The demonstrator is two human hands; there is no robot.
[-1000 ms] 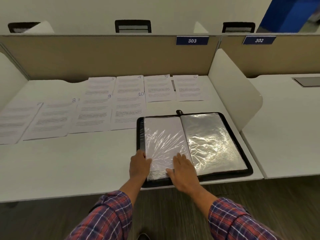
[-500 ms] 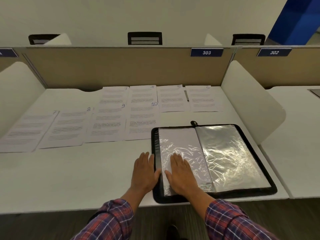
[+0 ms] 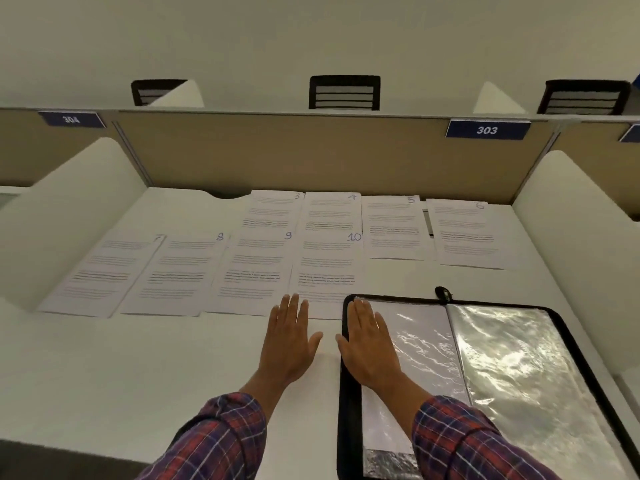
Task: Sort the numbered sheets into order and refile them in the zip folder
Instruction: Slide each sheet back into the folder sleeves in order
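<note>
The black zip folder (image 3: 346, 403) lies open at the near right of the desk, its clear plastic sleeves (image 3: 512, 368) shining. A white sheet sits in the left sleeve. My right hand (image 3: 369, 348) lies flat, fingers together, on the folder's left edge and left sleeve. My left hand (image 3: 289, 341) rests flat on the bare desk just left of the folder, fingertips near sheet 10 (image 3: 327, 275). Numbered sheets lie in two rows: 3 (image 3: 273, 213), 4 (image 3: 332, 213), 5 (image 3: 394, 226), 6 (image 3: 465, 233) at the back; 7 (image 3: 100, 275), 8 (image 3: 176, 271), 9 (image 3: 254, 268) and 10 in front.
A tan partition (image 3: 311, 154) with label 303 (image 3: 486, 129) closes the back of the white desk (image 3: 138, 368). White curved dividers stand at the left (image 3: 65, 216) and right (image 3: 581, 237). Black chair backs (image 3: 344, 93) show beyond the partition.
Both hands slid forward along the folder's left side, from its near edge toward the far end. The left hand came off the folder onto the desk. The camera tilted up.
</note>
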